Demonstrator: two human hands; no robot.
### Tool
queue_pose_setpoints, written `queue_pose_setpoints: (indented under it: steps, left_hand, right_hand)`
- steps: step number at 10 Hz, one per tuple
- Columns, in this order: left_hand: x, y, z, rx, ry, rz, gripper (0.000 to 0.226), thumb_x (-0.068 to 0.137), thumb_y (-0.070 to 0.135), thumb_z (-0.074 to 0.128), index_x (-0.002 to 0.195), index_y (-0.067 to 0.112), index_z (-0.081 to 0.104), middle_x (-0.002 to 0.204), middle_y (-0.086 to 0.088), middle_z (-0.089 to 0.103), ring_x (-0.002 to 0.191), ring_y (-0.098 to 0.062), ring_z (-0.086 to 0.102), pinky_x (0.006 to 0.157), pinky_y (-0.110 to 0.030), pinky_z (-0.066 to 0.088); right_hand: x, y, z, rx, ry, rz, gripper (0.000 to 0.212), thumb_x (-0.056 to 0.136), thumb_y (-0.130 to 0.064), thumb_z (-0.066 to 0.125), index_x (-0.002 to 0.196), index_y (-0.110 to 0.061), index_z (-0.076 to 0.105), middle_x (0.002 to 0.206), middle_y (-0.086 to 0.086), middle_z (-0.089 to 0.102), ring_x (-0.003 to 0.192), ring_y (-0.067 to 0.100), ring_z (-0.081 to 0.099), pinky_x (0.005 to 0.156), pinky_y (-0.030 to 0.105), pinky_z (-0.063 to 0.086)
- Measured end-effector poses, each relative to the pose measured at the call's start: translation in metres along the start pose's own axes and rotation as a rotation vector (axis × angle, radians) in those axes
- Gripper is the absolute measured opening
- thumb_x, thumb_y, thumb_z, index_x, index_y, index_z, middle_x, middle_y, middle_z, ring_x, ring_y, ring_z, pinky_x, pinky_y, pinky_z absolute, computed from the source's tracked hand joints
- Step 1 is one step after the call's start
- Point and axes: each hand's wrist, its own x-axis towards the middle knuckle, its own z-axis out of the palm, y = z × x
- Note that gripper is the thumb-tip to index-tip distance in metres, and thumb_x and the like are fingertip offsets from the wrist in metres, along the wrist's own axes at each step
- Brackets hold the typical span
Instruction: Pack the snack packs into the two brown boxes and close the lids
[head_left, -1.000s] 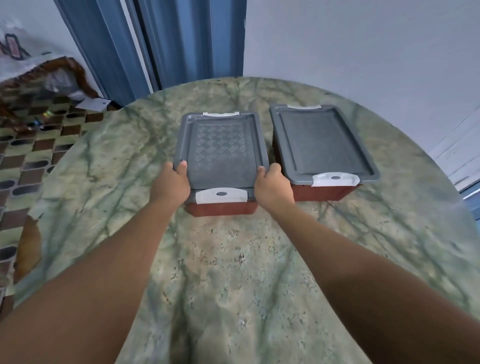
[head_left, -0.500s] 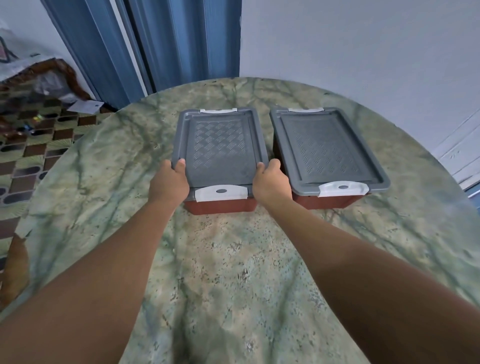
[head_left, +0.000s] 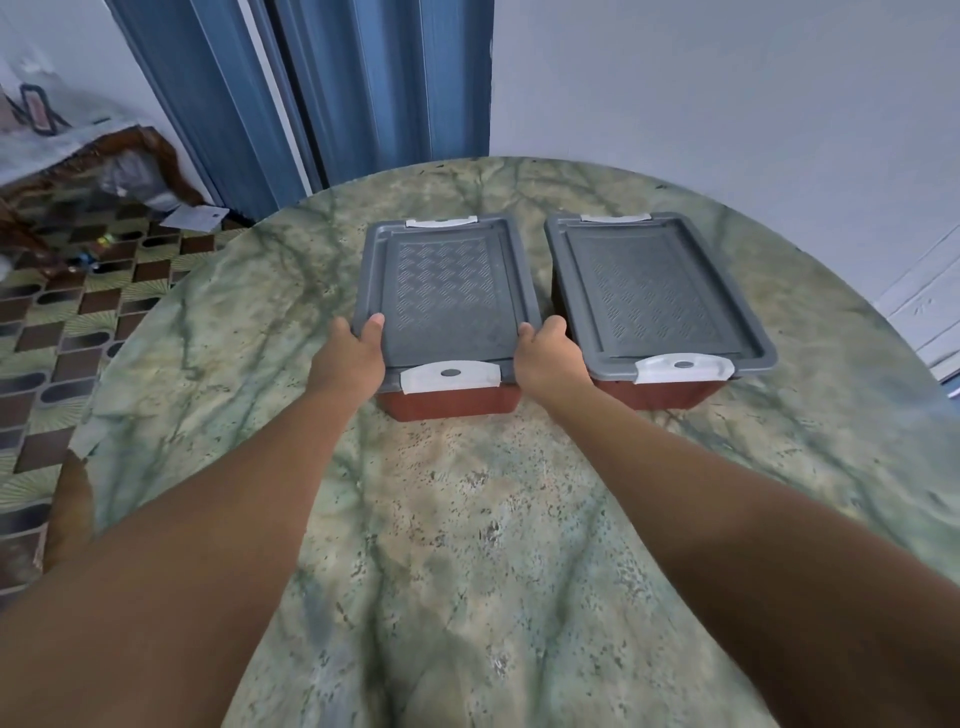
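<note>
Plainly, you had both brown boxes side by side at about twelve o'clock on the table (head_left: 467, 519), lids on, likely so each could be pressed shut squarely. Your left hand (head_left: 345, 358) gripped the left box (head_left: 449, 402) at its nine o'clock edge, thumb on top of the gray lid (head_left: 441, 291); your right hand (head_left: 550, 356) clasped its three o'clock edge likewise. The right box (head_left: 657, 392) sat just beside, untouched, its white latch (head_left: 683, 366) facing you. No snack packs showed; presumably they were inside.

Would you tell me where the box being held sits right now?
In the head view, the left box sits mid-table, gripped between both hands, just left of the right box.
</note>
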Motion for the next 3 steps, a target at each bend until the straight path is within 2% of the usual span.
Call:
queue_pose_setpoints:
  steps: [1, 2, 3]
  left_hand:
    - [-0.016, -0.01, -0.013, -0.151, 0.069, 0.051, 0.057, 0.102, 0.057, 0.046, 0.128, 0.007, 0.039, 0.127, -0.014, 0.051, 0.108, -0.029, 0.055, 0.086, -0.037, 0.04]
    - [-0.066, -0.009, -0.042, -0.346, 0.074, 0.201, 0.051, 0.098, 0.06, 0.052, 0.128, 0.021, 0.04, 0.134, -0.007, 0.047, 0.113, -0.021, 0.056, 0.096, -0.035, 0.045]
    - [-0.123, 0.015, -0.105, -0.604, 0.007, 0.405, 0.018, 0.102, 0.043, 0.048, 0.114, 0.029, 0.052, 0.115, 0.004, 0.062, 0.105, -0.011, 0.064, 0.09, -0.03, 0.054]
  right_hand:
    - [-0.029, 0.013, -0.021, -0.02, -0.156, -0.049, 0.038, 0.111, -0.038, 0.035, 0.133, -0.007, 0.038, 0.1, 0.011, 0.063, 0.078, 0.021, 0.063, 0.06, 0.036, 0.051]
    - [-0.069, 0.045, -0.064, 0.096, -0.18, -0.093, 0.032, 0.106, -0.039, 0.05, 0.135, -0.023, 0.046, 0.093, 0.005, 0.07, 0.075, 0.015, 0.071, 0.063, 0.032, 0.059]
    - [-0.105, 0.064, -0.131, 0.412, -0.05, -0.137, 0.008, 0.102, -0.028, 0.063, 0.108, -0.026, 0.068, 0.082, 0.003, 0.064, 0.061, 0.011, 0.059, 0.066, 0.035, 0.056]
